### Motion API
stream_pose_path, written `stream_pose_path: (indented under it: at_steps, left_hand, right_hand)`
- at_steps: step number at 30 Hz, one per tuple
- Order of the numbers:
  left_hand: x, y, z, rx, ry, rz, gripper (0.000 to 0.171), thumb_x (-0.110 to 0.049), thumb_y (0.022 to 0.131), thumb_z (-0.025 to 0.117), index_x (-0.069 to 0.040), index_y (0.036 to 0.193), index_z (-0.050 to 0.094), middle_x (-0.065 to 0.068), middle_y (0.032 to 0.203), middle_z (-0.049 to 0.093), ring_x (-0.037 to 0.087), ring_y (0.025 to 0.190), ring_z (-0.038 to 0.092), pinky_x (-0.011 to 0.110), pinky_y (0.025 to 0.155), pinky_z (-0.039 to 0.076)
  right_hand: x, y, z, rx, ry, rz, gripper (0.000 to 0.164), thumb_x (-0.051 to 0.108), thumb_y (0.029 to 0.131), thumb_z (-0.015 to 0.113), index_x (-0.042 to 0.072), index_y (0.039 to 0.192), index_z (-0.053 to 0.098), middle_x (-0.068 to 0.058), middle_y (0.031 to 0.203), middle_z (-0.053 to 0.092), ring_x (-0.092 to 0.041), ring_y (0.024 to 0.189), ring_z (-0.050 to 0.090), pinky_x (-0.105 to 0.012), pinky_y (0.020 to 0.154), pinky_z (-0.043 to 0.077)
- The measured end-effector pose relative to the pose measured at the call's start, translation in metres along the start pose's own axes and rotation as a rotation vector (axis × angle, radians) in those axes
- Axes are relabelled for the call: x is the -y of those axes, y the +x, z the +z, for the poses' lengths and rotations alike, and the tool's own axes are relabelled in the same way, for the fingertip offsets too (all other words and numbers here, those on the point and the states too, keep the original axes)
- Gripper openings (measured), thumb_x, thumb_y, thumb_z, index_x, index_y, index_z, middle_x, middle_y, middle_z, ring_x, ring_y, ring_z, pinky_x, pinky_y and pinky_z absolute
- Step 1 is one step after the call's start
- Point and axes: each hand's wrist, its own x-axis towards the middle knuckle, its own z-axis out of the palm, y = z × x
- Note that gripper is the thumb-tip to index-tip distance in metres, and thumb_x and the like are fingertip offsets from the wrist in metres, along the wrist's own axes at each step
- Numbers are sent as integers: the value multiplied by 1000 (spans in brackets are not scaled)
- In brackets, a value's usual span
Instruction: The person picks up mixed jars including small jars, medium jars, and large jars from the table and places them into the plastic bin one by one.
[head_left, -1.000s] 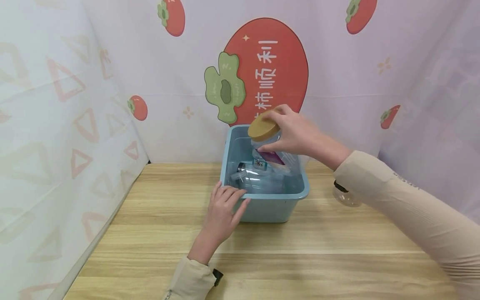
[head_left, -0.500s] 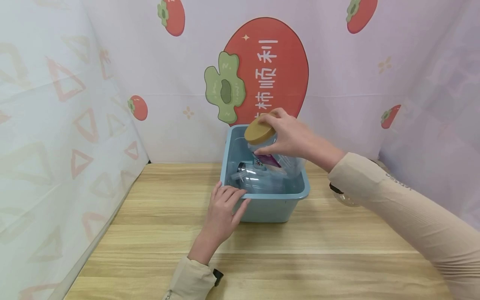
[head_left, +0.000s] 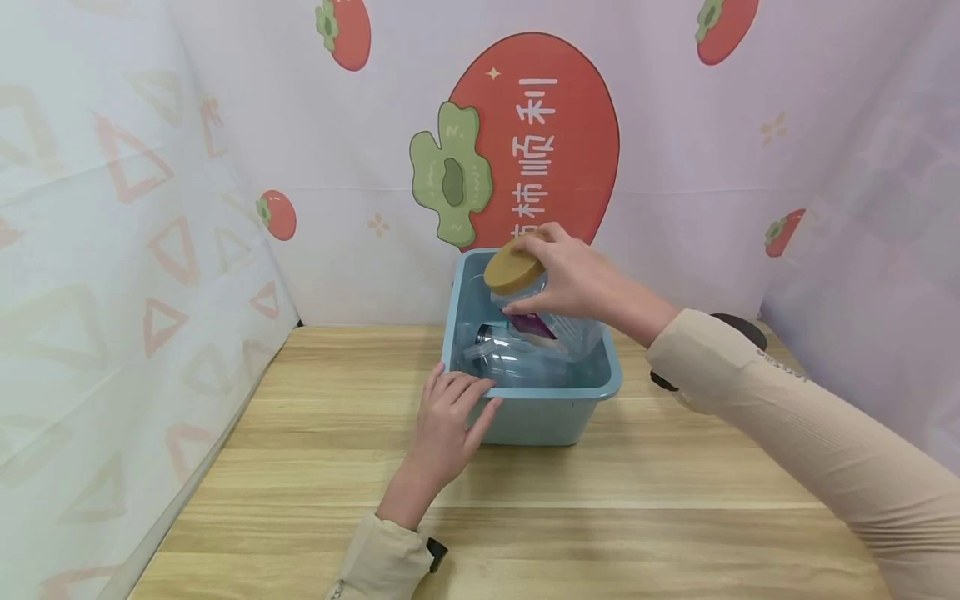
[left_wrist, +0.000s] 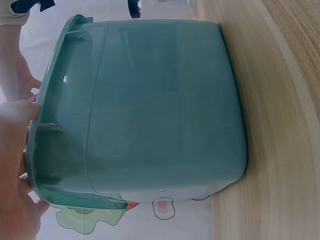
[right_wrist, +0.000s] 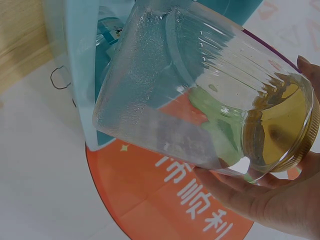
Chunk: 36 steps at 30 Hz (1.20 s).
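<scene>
My right hand (head_left: 577, 279) grips a clear plastic jar (right_wrist: 165, 95) near its gold screw lid (head_left: 513, 268). The jar is tilted, lid up to the left, with its lower end inside the light blue basin (head_left: 543, 421). A purple label (head_left: 536, 325) shows on its side. Below it, another clear jar (head_left: 517, 364) lies on its side in the basin. With my left hand (head_left: 450, 421) I hold the basin's front left corner, fingers over the rim. The left wrist view shows this hand at the rim beside the basin's outer wall (left_wrist: 160, 110).
The basin stands on a wood-grain table (head_left: 337, 467) close to a printed cloth backdrop (head_left: 360, 150). Behind my right sleeve (head_left: 750, 400) a dark round top (head_left: 741, 331) shows at the table's right side. Part of a clear rounded thing peeks out under that sleeve.
My right hand has moved down and left, bringing the tilted jar deeper into the basin. The dark round top has come into view behind the sleeve. The left hand stays in place.
</scene>
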Motion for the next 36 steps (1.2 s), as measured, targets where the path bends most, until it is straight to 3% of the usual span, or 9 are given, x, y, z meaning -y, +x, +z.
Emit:
stream_pose_path:
  at_steps: [36]
  left_hand:
    - [0,0,0,2,14,12,18,-17,95,78,-5,109,78,6,102,75,28,104,64,64,115,42]
  right_hand:
    - [4,8,18,31,0,-3,85,45,79,92,14,149,57,-18,153,42,-36,123,59,-52,98,58]
